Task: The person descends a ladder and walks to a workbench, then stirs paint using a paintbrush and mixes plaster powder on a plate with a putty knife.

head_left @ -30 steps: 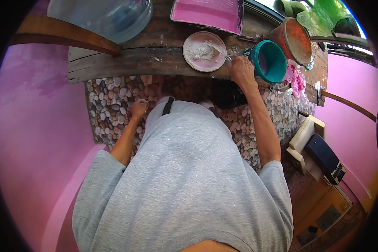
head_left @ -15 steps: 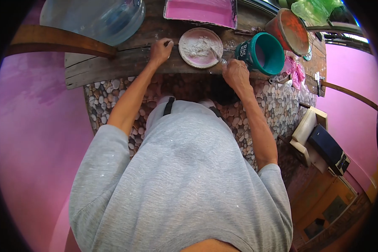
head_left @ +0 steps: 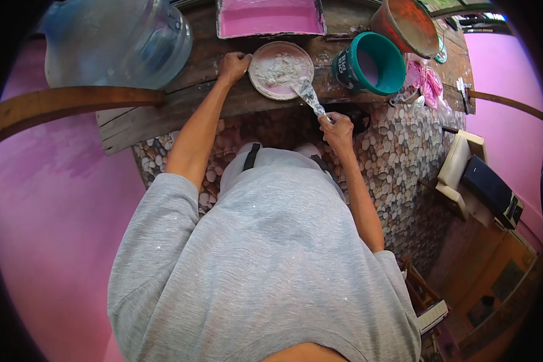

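A round pink plate [head_left: 261, 87] bearing a heap of white paste [head_left: 282, 69] lies near the front edge of a wooden table [head_left: 190, 99]. My left hand [head_left: 234, 66] is closed at the plate's left rim, its fingertips against it. In my right hand [head_left: 338, 130], the fingers are wrapped round the handle of a putty knife [head_left: 308, 94]. The knife's blade tip rests on the lower right of the plate, by the paste. Just right of the plate stands a teal bucket [head_left: 350, 71].
Behind the plate is a pink paint tray [head_left: 271, 21]. A large clear plastic bottle [head_left: 117, 48] is at the left, near a curved wooden bar [head_left: 72, 105]. An orange bucket [head_left: 404, 27] and pink plastic bags [head_left: 427, 84] are at the right.
My left hand has risen from beside my legs to the plate's left rim. My right hand has moved back toward my body with the putty knife, whose blade now shows more fully.
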`<state>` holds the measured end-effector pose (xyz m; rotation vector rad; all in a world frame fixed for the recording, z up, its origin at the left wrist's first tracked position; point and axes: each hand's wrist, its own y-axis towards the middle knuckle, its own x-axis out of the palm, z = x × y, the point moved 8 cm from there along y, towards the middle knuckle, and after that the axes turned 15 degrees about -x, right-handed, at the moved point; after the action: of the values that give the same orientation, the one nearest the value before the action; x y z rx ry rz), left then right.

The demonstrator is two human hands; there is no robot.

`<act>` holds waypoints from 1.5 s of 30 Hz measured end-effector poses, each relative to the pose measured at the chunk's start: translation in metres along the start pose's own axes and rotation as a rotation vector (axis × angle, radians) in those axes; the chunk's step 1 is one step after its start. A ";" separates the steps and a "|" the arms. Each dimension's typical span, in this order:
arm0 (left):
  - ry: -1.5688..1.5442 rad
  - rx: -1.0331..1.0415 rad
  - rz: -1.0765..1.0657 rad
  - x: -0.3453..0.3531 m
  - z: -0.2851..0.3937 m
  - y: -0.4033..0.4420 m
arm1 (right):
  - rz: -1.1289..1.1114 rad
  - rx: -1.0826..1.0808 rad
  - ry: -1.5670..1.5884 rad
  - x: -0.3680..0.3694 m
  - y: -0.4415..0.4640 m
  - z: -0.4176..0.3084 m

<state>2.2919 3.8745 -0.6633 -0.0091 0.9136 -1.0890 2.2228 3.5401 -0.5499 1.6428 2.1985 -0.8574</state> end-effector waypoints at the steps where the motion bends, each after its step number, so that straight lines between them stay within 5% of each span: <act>1: 0.017 -0.048 -0.026 0.002 -0.002 0.002 | 0.009 0.006 0.007 0.000 0.000 0.009; 9: -0.104 -0.074 -0.167 0.026 -0.028 0.014 | 0.114 -0.319 -0.269 -0.016 0.002 0.011; 12: -0.074 -0.102 -0.189 0.020 -0.025 -0.004 | 0.078 -0.273 -0.206 -0.016 0.004 0.026; 14: -0.468 -0.301 -0.423 0.028 -0.026 -0.022 | 0.056 -0.257 -0.188 -0.016 0.002 0.027; 23: -0.575 -0.316 -0.647 0.040 -0.040 -0.046 | -0.045 -0.184 -0.021 0.009 0.002 0.041; 31: -0.861 -0.423 -0.617 0.044 -0.067 -0.064 | -0.050 -0.105 0.155 0.021 0.011 0.032; 33: -0.929 -0.449 -0.604 0.044 -0.071 -0.070 | 0.035 -0.365 -0.020 0.011 0.015 0.011; 39: -1.056 -0.408 -0.578 0.051 -0.079 -0.080 | 0.103 -0.415 -0.290 -0.008 0.009 -0.008; 45: -1.060 -0.395 -0.532 0.050 -0.075 -0.091 | 0.039 -0.309 -0.225 -0.005 -0.002 -0.005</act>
<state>2.1828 3.8214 -0.7046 -1.1063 0.1236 -1.1469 2.2233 3.5388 -0.5423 1.3676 2.0193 -0.6202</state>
